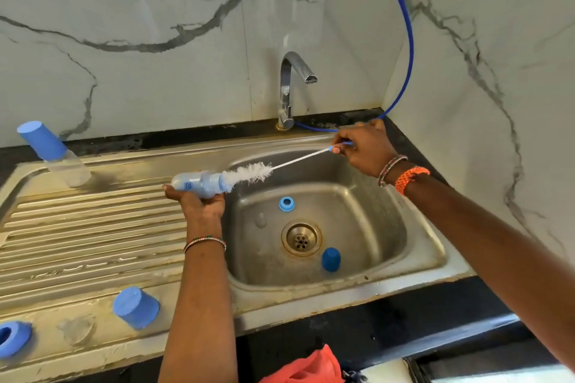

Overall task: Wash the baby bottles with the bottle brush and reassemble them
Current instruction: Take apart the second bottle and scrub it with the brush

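here, near the middle of the frame, the left hand (199, 200) is curled under a baby bottle (199, 185), holding it on its side above the edge of the sink (413, 227), its mouth pointing right. the right hand (364, 149), in the right middle, pinches the blue end of a bottle brush (264, 171); the white bristles sit just at the bottle mouth, mostly outside it. down in the basin lie a blue ring (286, 204) above the drain (301, 238) and a blue cap (330, 259) to its lower right. on the drainboard (93, 227) at the left stand a second bottle (53, 152) with its blue cap on, upper left, and near the lower left another cap (136, 307), a clear teat (77, 329) and another ring (12, 339). the tap (291, 87) stands behind the basin.
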Available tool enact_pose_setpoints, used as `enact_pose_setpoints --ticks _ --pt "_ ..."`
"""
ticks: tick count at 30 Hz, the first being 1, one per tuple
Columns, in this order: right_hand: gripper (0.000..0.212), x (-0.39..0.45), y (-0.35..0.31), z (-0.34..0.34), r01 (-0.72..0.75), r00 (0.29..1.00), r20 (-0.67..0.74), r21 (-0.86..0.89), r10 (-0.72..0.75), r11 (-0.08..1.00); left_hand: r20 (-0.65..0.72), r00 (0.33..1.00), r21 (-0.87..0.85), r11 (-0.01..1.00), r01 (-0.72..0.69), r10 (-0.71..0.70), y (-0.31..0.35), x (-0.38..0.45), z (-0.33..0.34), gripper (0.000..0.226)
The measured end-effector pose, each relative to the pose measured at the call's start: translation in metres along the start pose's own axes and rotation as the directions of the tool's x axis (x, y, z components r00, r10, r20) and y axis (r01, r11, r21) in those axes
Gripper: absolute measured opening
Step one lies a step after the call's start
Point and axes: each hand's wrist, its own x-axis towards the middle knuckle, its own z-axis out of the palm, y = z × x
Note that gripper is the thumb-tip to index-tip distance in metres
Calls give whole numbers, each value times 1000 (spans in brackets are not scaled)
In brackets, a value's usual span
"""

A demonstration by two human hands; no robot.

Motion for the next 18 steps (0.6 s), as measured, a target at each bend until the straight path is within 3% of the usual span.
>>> enact_pose_setpoints --ticks 5,9,11,13,18 --pt "12 7 -15 -5 -17 998 -61 -67 13 998 -68 998 16 1000 -6 7 4 5 2 73" --pt "20 2 -11 -1 17 972 233 90 -37 996 -132 991 -62 998 31 -39 6 -6 -2 71" --pt "25 -1 -6 4 -5 950 308 174 -50 985 -122 992 -98 995 15 -27 12 -1 -5 76" --pt "25 -5 -4 7 36 953 285 220 -99 975 -87 995 -52 998 40 -44 16 5 -6 78" --pt "10 -13 12 7 171 978 77 244 -195 955 -37 996 51 995 84 -82 19 -20 -3 55"
